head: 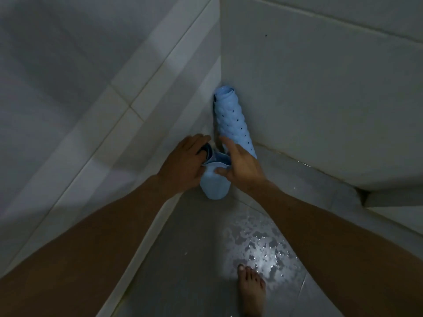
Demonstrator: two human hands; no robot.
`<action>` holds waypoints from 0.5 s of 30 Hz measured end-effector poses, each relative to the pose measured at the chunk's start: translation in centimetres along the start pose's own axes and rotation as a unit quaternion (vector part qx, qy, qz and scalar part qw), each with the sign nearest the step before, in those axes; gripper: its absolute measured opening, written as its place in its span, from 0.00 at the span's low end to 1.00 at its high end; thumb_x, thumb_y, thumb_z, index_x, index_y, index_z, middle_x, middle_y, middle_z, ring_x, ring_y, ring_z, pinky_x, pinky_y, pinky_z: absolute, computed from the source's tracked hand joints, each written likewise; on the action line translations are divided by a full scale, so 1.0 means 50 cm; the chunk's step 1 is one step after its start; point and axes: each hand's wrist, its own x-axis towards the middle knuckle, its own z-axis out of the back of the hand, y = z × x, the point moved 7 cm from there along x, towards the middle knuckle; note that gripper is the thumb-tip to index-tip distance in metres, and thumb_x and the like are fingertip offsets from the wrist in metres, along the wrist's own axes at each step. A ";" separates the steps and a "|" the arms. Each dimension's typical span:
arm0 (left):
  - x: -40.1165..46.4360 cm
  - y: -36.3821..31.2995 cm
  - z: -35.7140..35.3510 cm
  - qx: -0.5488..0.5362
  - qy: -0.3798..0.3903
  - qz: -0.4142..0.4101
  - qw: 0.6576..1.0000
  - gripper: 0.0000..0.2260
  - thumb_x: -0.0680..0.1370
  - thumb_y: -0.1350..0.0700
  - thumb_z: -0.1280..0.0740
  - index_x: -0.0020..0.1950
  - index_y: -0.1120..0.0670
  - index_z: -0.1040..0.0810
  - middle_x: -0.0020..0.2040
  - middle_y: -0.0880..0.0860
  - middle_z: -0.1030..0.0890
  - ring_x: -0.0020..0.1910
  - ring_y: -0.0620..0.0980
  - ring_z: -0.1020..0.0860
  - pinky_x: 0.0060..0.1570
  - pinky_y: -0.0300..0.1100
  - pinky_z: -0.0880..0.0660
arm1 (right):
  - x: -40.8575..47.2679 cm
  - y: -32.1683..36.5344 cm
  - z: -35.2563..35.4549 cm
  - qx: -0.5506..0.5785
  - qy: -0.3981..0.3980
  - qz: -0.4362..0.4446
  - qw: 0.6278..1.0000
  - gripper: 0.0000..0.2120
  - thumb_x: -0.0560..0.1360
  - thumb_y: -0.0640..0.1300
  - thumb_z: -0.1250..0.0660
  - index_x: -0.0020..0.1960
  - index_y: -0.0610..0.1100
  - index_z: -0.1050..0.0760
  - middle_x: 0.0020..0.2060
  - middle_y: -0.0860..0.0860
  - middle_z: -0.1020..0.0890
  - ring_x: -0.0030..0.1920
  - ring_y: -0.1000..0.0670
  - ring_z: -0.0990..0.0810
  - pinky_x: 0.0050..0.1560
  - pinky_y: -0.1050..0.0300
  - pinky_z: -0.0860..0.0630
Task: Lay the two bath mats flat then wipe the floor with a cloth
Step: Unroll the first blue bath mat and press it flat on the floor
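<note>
One rolled blue mat (233,121) stands in the tiled corner; another rolled mat (215,183) stands just beside it.

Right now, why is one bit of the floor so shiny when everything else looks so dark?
In the head view, a light glares off water drops on the grey tiled floor, near the bare foot. The rest is dim and greyish, and the wide lens bends the tile lines on the white tiled walls.
</note>
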 end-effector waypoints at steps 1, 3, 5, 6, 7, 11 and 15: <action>-0.017 -0.013 0.004 -0.009 -0.001 0.007 1.000 0.12 0.71 0.58 0.33 0.46 0.66 0.20 0.68 0.65 0.26 0.65 0.65 0.26 0.66 0.61 0.31 | -0.026 0.006 0.007 -0.007 0.008 -0.013 1.000 0.32 0.72 0.52 0.25 0.72 0.46 0.31 0.58 0.42 0.21 0.54 0.41 0.21 0.49 0.47 0.21; -0.056 -0.046 0.008 -0.050 0.016 0.024 0.998 0.11 0.72 0.54 0.36 0.39 0.62 0.22 0.62 0.64 0.22 0.61 0.64 0.24 0.65 0.60 0.30 | -0.079 0.025 0.021 -0.089 0.030 -0.012 0.996 0.23 0.74 0.56 0.29 0.65 0.47 0.25 0.54 0.43 0.21 0.52 0.40 0.20 0.44 0.50 0.24; -0.102 -0.088 0.020 -0.111 0.028 0.029 0.993 0.11 0.71 0.51 0.39 0.36 0.58 0.26 0.45 0.61 0.20 0.46 0.60 0.21 0.52 0.56 0.24 | -0.134 0.052 0.037 -0.183 0.071 -0.013 0.980 0.20 0.76 0.61 0.34 0.59 0.48 0.21 0.53 0.46 0.21 0.52 0.43 0.20 0.42 0.55 0.30; -0.123 -0.109 0.029 -0.130 0.027 0.030 0.991 0.10 0.71 0.51 0.39 0.36 0.57 0.28 0.40 0.58 0.22 0.39 0.57 0.23 0.43 0.53 0.24 | -0.161 0.067 0.045 -0.218 0.089 -0.007 0.972 0.20 0.77 0.62 0.37 0.57 0.48 0.20 0.53 0.47 0.21 0.52 0.45 0.21 0.41 0.55 0.34; -0.143 -0.132 0.036 -0.137 0.031 0.031 0.990 0.08 0.71 0.52 0.38 0.36 0.55 0.30 0.38 0.57 0.24 0.35 0.54 0.26 0.39 0.51 0.25 | -0.189 0.083 0.053 -0.246 0.099 0.006 0.964 0.21 0.77 0.63 0.38 0.55 0.48 0.19 0.52 0.47 0.21 0.51 0.46 0.21 0.41 0.56 0.36; -0.204 -0.213 0.057 -0.159 0.054 0.073 0.983 0.11 0.72 0.53 0.32 0.37 0.53 0.34 0.40 0.53 0.27 0.36 0.53 0.25 0.36 0.44 0.31 | -0.292 0.122 0.074 -0.217 0.132 0.016 0.967 0.17 0.78 0.55 0.36 0.51 0.40 0.21 0.55 0.47 0.25 0.43 0.47 0.26 0.41 0.55 0.36; -0.231 -0.263 0.041 -0.218 0.045 0.135 0.965 0.18 0.72 0.52 0.26 0.50 0.58 0.32 0.39 0.50 0.27 0.35 0.50 0.27 0.37 0.42 0.32 | -0.380 0.109 0.104 -0.144 0.133 -0.022 0.980 0.11 0.75 0.45 0.33 0.54 0.40 0.24 0.51 0.42 0.22 0.46 0.39 0.21 0.43 0.51 0.27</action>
